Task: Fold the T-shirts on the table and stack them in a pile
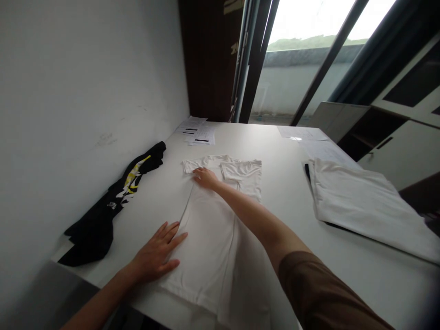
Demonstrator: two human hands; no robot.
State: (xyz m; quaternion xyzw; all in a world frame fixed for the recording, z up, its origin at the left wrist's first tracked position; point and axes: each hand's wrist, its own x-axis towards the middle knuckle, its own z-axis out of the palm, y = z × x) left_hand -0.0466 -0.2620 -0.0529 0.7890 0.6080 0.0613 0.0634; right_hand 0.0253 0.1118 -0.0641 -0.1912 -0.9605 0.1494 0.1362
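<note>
At the near side of the white table (283, 197), my left hand (156, 254) lies open, fingers spread, along the left edge of a white short-sleeved T-shirt (204, 238). The shirt is laid out in front of me, its hem toward me and its sleeves at the far end. My right arm, in a brown sleeve (309, 279), reaches across it and blocks part of its right side from view. My right hand (205, 178) rests on the shirt near the far left sleeve, fingers bent down; I cannot tell whether they pinch the fabric.

To the left, against the wall (89, 73), lies a black garment (96, 220) with a yellow and white print, well apart from the shirt. To the right is a folded white cloth (364, 201), with something black showing beneath its edge.

Farther off, printed sheets (201, 134) lie overlapping by the wall, and more papers (302, 133) lie at the far right of the table. Beyond that right side is a cabinet (398, 151) with a dark open compartment (376, 123); its contents are too dark to make out. A window (295, 82) and a dark curtain (381, 55) stand behind.
</note>
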